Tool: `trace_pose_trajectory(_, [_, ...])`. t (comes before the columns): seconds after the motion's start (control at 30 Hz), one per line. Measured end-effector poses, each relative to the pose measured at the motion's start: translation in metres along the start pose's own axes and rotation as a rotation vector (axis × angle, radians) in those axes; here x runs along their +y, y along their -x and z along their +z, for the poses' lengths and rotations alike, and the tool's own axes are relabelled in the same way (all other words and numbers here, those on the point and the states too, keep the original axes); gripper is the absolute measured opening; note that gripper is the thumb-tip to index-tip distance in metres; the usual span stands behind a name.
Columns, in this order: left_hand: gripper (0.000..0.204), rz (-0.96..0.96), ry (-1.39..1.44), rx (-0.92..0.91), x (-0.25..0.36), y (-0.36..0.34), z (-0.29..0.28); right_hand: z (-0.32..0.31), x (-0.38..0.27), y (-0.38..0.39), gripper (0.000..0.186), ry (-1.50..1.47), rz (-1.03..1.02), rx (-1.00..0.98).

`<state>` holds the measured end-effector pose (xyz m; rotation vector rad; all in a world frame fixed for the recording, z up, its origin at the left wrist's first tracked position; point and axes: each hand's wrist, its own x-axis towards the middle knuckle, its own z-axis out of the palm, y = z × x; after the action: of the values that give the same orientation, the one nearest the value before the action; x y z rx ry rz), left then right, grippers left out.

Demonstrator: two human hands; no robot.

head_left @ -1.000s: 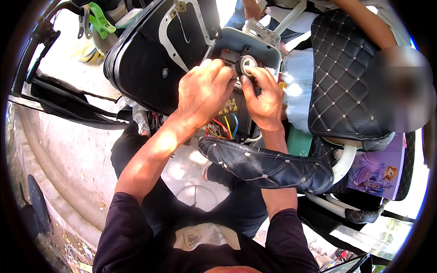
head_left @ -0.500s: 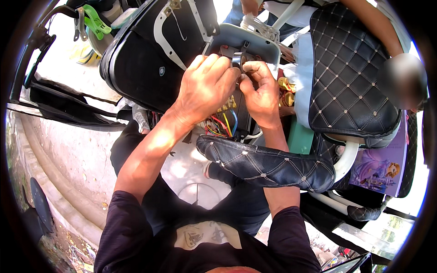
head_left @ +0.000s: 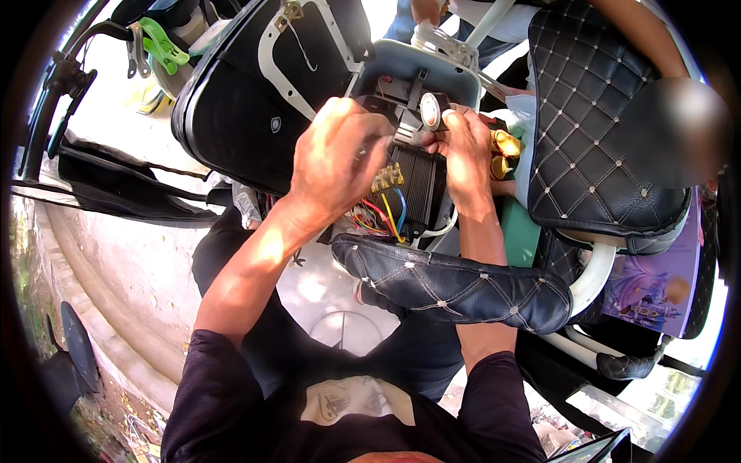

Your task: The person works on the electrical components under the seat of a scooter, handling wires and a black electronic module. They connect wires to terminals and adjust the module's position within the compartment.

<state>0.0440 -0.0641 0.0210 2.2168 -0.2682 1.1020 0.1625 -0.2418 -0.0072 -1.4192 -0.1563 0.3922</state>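
My right hand (head_left: 465,158) is closed around what looks like a roll of tape (head_left: 432,112), dark at its side with a pale round face, above an open grey compartment (head_left: 448,65). To its left, my left hand (head_left: 332,158) has its fingers curled in and partly smeared by motion; what they pinch, if anything, cannot be made out. Beneath the hands sits a black finned controller box (head_left: 419,189). Brass-coloured terminals (head_left: 387,178) and red, yellow and blue wires (head_left: 395,210) lie just in front of my left hand.
A black padded seat lid (head_left: 239,100) is tipped up at the left. A quilted black backrest (head_left: 590,123) stands at the right, and a quilted bar (head_left: 455,282) crosses above my right forearm. Another person's arm (head_left: 648,35) rests behind the backrest. Green clips (head_left: 162,46) hang at far left.
My hands have come apart: the left moved slightly left and down, the right moved right with the roll. The roll's pale round face has turned into view.
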Motion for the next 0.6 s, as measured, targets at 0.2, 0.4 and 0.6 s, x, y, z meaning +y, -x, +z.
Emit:
trace_pose_trajectory(0.2, [0.007, -0.79, 0.843, -0.004, -0.042, 0.013, -0.037, -0.01, -0.002, -0.008, 0.039, 0.44, -0.045, 0.092])
trace_pose_trajectory(0.4, [0.011, -1.004, 0.95, -0.031, -0.044, 0.036, -0.053, -0.055, 0.012, -0.005, 0.04, 0.647, 0.017, -0.008])
trace_pose_trajectory(0.6, [0.016, -0.956, 0.924, -0.093, -0.052, 0.046, -0.08, -0.077, 0.014, -0.005, 0.033, 0.58, 0.047, 0.062])
